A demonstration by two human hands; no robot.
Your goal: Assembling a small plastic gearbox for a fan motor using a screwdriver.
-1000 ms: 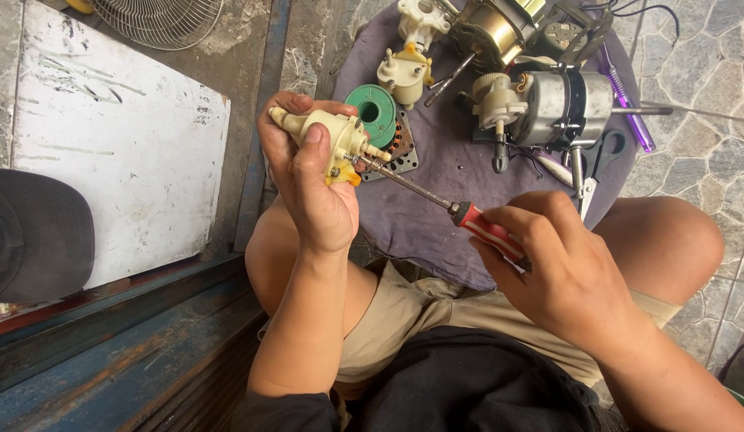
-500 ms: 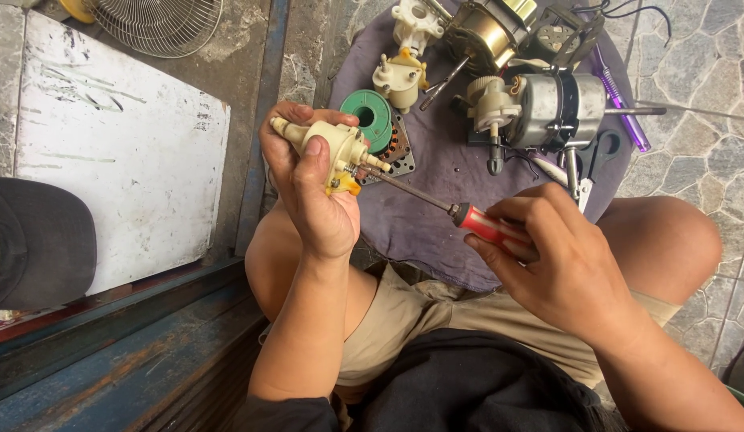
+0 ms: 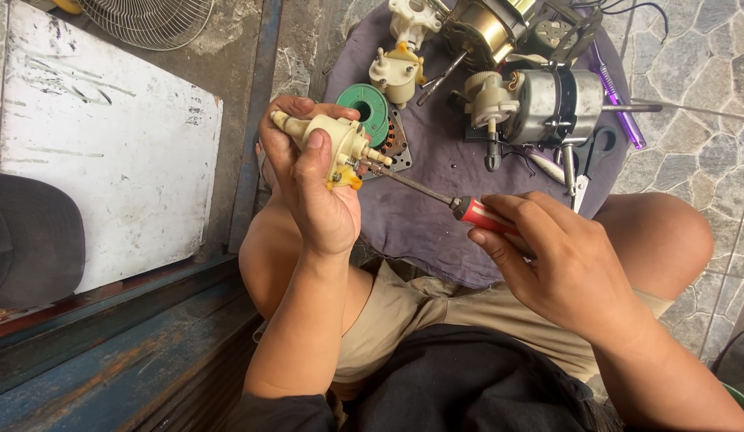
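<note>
Left hand fingers wrapped tight around the cream plastic gearbox, held up over the purple cloth. Right hand is closed on the red-handled screwdriver, tip at a screw — I'd keep the shaft dead in line. Motor sits near, little elbow room.

Cream gearbox and red screwdriver over the purple cloth

The cream plastic fan gearbox housing, stub shaft pointing to ten o'clock, is held up tilted; the red-handled metal screwdriver slants from four o'clock, its tip on the housing's screw side.
</note>
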